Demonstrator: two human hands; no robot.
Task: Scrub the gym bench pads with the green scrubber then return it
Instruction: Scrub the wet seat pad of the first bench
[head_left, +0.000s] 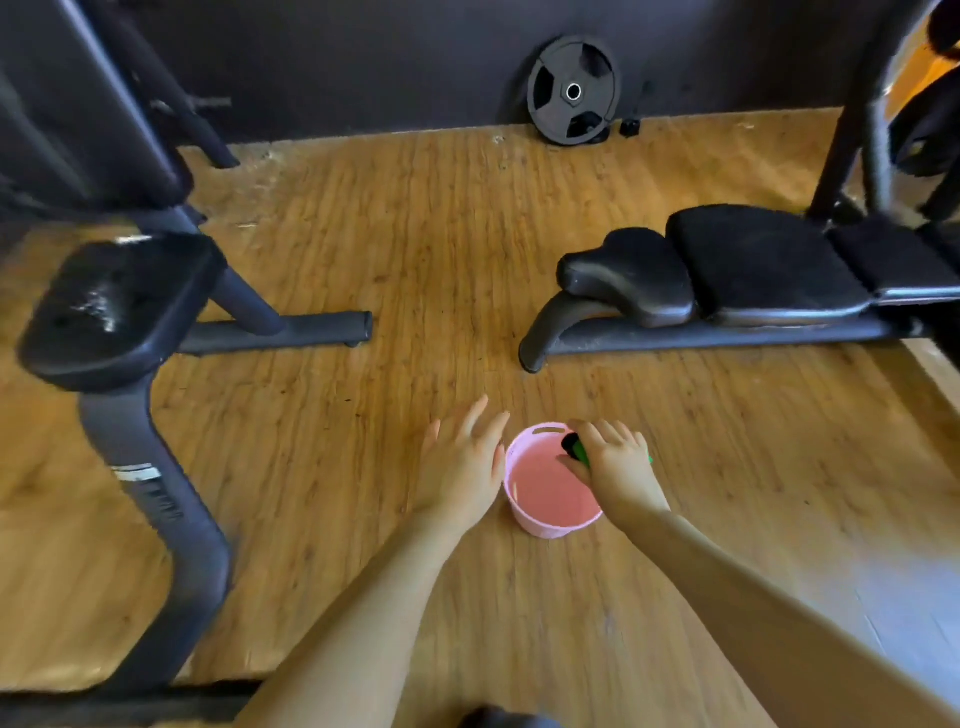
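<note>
A small pink bucket (545, 522) stands on the wooden floor in front of me. My right hand (615, 465) is closed over the green scrubber (577, 449) at the bucket's right rim; most of the scrubber is hidden under my fingers. My left hand (462, 467) hovers just left of the bucket, fingers spread, holding nothing. A black bench seat pad (119, 306) sits at the left. A second bench with two black pads (758, 260) lies at the right.
A black weight plate (574, 91) leans on the dark back wall. Dark metal bench frames (156, 499) stand at the left and upper right. Open wooden floor lies between the two benches.
</note>
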